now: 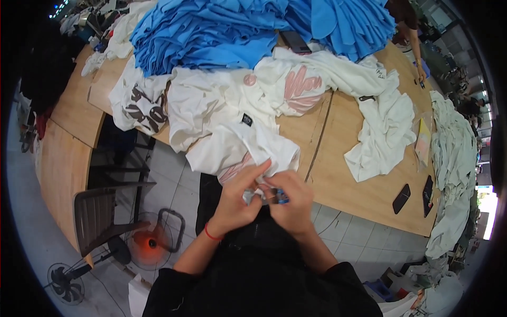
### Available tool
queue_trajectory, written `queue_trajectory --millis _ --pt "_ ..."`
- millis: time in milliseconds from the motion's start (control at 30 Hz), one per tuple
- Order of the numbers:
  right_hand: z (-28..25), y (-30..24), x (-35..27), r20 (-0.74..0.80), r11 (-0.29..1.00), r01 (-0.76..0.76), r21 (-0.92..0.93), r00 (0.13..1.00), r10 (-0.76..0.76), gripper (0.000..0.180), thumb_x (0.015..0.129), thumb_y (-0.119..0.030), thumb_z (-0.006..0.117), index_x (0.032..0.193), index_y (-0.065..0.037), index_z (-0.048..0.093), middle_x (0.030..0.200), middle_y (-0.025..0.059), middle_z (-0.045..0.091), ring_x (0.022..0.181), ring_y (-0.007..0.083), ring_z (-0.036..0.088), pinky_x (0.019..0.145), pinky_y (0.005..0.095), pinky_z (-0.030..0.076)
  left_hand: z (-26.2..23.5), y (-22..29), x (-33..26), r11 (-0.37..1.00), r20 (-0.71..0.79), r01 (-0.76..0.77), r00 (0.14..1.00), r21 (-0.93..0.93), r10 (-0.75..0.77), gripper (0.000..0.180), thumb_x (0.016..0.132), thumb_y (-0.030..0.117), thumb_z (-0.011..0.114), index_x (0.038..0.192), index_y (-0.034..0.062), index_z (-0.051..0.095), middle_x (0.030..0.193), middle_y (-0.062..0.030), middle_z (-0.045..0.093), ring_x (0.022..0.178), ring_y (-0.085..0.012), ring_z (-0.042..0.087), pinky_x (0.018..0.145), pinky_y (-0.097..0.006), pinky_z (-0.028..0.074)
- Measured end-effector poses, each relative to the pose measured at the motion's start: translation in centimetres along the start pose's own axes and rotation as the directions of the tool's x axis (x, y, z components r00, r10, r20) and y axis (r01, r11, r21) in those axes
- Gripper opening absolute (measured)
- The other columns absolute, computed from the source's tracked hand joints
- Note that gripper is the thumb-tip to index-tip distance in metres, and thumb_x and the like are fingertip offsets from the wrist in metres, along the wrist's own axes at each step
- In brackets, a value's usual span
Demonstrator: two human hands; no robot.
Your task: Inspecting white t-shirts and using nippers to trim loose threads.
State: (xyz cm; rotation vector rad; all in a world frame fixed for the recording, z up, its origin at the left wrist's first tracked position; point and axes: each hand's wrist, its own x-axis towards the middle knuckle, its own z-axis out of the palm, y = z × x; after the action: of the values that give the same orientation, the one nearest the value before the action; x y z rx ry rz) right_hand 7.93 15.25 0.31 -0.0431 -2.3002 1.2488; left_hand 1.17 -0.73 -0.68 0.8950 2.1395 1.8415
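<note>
A white shirt [232, 145] with a pink print and a small dark neck label hangs over the table's near edge toward me. My left hand [240, 195], a red string round its wrist, is closed on a gathered bit of this shirt. Close beside it, my right hand [293, 203] is closed round a small tool [281, 196] with blue and dark parts. It looks like thread snips, but the fingers hide most of it. Both hands nearly meet in front of my body, with the cloth between them.
Blue garments [211, 37] are heaped at the back, a phone [294, 42] beside them. More white shirts [377, 137] lie on the wooden table [338, 190], with two dark flat objects [401, 199] at right. A chair [97, 216] and fans [152, 243] stand left. Another person's arm [416, 50] reaches in at far right.
</note>
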Motion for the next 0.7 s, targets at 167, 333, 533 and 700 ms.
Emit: queue_trajectory --millis 167,333,533,700 --pt "1.2 0.2 -1.6 0.054 0.996 -0.086 -0.011 0.995 0.086 0.031 0.076 0.013 0.079 0.104 0.0 0.078 0.098 0.0106 0.074 0.083 0.0263 0.077 0.067 0.0346 0.058 -0.2 -0.3 -2.3 0.991 -0.018 0.038 0.999 0.125 -0.036 0.081 0.075 -0.017 0.062 0.154 0.0017 0.064 0.123 -0.0191 0.071 0.092 -0.0265 0.071 0.081 -0.033 0.058" --pt "1.1 -0.1 -0.8 0.147 0.997 -0.077 -0.024 0.986 0.08 0.03 0.078 0.014 0.064 0.104 -0.001 0.065 0.096 0.0114 0.063 0.075 0.0263 0.068 0.064 0.0379 0.055 0.0 -0.5 -1.8 1.0 -0.04 -0.019 0.999 0.001 0.019 0.081 0.074 -0.018 0.064 0.153 0.001 0.065 0.124 -0.0178 0.072 0.1 -0.0228 0.073 0.088 -0.031 0.059" --pt "0.0 0.1 -1.3 0.094 0.955 -0.232 0.184 0.972 0.217 0.017 0.088 0.012 0.063 0.1 0.001 0.06 0.094 0.0118 0.059 0.075 0.0222 0.058 0.072 0.029 0.047 0.1 -1.3 -2.2 0.905 0.006 0.198 0.977 -0.376 -0.211 0.061 0.088 -0.014 0.075 0.148 -0.0033 0.068 0.13 -0.0113 0.074 0.104 -0.0133 0.071 0.093 -0.029 0.059" --pt "-0.5 0.6 -1.1 0.103 0.958 -0.23 0.173 0.971 0.215 0.017 0.089 0.014 0.062 0.101 0.002 0.06 0.092 0.0112 0.058 0.075 0.0196 0.056 0.07 0.0295 0.046 0.3 -0.8 -2.3 0.906 -0.02 0.253 0.961 -0.338 -0.276 0.044 0.094 -0.009 0.078 0.138 -0.0045 0.074 0.124 -0.0098 0.078 0.106 -0.0127 0.072 0.095 -0.027 0.058"
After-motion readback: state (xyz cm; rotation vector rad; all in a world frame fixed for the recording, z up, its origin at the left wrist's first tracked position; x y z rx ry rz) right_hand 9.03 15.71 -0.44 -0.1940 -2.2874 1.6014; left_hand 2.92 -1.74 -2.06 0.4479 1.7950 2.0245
